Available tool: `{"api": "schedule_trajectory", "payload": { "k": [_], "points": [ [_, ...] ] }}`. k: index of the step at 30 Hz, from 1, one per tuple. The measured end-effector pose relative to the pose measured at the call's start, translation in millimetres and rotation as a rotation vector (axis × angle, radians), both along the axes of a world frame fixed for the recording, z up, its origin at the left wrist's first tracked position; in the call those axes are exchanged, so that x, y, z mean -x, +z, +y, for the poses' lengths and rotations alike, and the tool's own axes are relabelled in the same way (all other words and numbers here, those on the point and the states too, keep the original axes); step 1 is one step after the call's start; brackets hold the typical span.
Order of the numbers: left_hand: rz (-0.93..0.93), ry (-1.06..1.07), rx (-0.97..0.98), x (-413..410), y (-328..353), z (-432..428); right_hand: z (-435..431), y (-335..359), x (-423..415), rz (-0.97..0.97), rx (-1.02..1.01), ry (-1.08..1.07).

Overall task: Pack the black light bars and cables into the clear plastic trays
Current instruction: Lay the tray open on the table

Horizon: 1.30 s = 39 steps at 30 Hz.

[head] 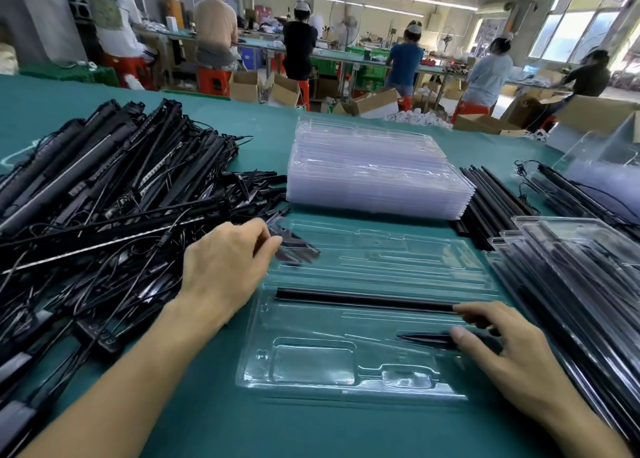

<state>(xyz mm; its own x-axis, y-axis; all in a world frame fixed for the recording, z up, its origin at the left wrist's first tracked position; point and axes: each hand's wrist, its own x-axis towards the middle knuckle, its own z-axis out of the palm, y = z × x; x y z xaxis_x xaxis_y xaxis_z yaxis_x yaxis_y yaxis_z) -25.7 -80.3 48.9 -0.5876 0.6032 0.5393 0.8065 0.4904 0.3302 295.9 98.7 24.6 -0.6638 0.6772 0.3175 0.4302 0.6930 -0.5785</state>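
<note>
An open clear plastic tray [311,364] lies on the green table in front of me, its far half [398,253] folded out flat. A black light bar [363,298] sits in the near half's top slot. My right hand [498,347] rests at the tray's right end, fingers on the bar's end and thumb on a thin black pointed piece [426,338] in a lower slot. My left hand [225,267] pinches small black pieces [294,246] at the far half's left edge. A big heap of black bars and cables [104,198] fills the left.
A stack of empty clear trays [374,173] stands behind the open one. Loose black rods [491,201] lie right of it. Filled trays [571,267] pile at the right edge. People work at benches beyond the table.
</note>
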Motion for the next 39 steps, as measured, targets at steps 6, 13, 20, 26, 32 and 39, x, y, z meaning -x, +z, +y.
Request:
{"api": "schedule_trajectory", "payload": {
  "k": [6,13,20,26,32,39],
  "points": [
    [0.123,0.274,0.143,52.7,50.2,27.6,-1.6,1.7,3.1,-0.106,0.011,-0.007],
    [-0.180,0.424,0.530,104.9,31.9,9.7,-3.3,5.7,5.5,-0.119,0.040,-0.023],
    [0.279,0.139,0.285,92.5,16.8,4.5,-7.2,8.2,8.7,-0.155,0.032,-0.043],
    [0.581,-0.210,-0.027,33.6,31.5,37.2,-13.7,21.0,29.7,-0.164,-0.137,-0.056],
    [0.572,-0.632,0.021,-9.5,34.5,52.9,-38.2,59.5,108.2,-0.014,-0.205,0.188],
    [0.570,-0.684,-0.127,-20.0,40.8,61.2,-35.8,73.4,153.4,-0.207,-0.173,0.282]
  ]
}}
